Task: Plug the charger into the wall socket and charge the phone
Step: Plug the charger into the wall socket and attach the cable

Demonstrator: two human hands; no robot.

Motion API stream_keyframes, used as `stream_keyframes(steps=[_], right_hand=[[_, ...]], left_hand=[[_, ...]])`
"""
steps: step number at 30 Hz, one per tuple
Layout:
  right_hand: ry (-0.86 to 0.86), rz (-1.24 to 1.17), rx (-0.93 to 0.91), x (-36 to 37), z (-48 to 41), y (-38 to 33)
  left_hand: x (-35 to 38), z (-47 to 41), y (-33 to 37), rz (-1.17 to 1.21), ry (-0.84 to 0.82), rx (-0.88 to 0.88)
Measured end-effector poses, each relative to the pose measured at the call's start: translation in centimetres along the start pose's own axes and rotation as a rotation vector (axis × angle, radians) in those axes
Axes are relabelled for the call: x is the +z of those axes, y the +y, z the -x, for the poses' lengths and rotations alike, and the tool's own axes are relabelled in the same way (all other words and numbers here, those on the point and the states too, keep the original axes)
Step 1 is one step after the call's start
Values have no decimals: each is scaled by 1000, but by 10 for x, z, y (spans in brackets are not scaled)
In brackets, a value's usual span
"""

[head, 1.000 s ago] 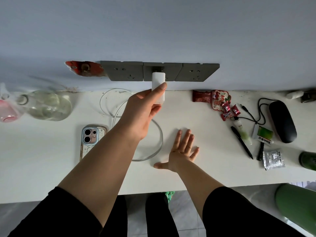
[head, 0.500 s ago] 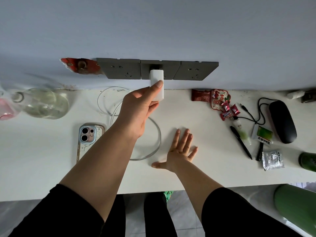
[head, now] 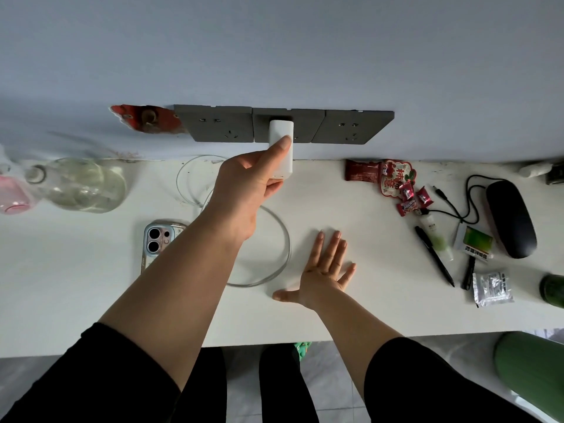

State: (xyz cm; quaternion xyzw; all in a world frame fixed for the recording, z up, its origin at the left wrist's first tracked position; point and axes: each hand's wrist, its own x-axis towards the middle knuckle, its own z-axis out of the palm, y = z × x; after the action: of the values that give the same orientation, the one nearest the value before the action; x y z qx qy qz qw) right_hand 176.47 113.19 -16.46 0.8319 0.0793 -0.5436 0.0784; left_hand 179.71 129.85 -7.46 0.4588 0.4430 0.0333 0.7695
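Charger (head: pixel 282 148): a white block, seated against the middle plate of the wall socket (head: pixel 288 125), a grey three-plate strip on the wall just above the desk (head: pixel 351 209). The prongs are hidden behind the block, so depth of insertion cannot be confirmed.

Left hand (head: pixel 244 190): grasps the charger, thumb laid along its front face, remaining fingers wrapped beneath and mostly concealed by the palm.

Right hand (head: pixel 323 270): lies flat on the desk, palm down, fingers spread and released, holding nothing.

Cable (head: pixel 282 239): a pale loop on the desk between the two hands. The left forearm covers much of it. Its junction with the charger is not visible, and neither end can be traced.

Phone (head: pixel 157 242): face down on the desk, left of the left forearm, camera lenses up. Its lower part is hidden by the forearm, so the charging port cannot be seen.

Left of the socket, a red patch (head: pixel 143 120) on the wall is indistinct. A clear glass bottle (head: pixel 82 184) lies near the left edge. A pink item beside it is cut off by the frame.

Right side of the desk: snack wrappers (head: pixel 393 178), a black pen (head: pixel 433 254) and a black case (head: pixel 509 218). Green objects at the right edge are cropped.
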Motion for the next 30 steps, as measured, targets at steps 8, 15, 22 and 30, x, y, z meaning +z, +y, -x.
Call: stream_keyframes(steps=[8,15,22,30], right_hand=[[1,10,3,1,0,0],[2,20,27,0,1,-2],[3,19,36,0,0,-2],[22,4,17,0,2,-4]], left_hand=[[7,-1,6,-14,82,-47],[2,7,0,52,-46,-56],[-12,11,-3,-155,-167,89],[-69,-8,-32,-524,-110,-63]])
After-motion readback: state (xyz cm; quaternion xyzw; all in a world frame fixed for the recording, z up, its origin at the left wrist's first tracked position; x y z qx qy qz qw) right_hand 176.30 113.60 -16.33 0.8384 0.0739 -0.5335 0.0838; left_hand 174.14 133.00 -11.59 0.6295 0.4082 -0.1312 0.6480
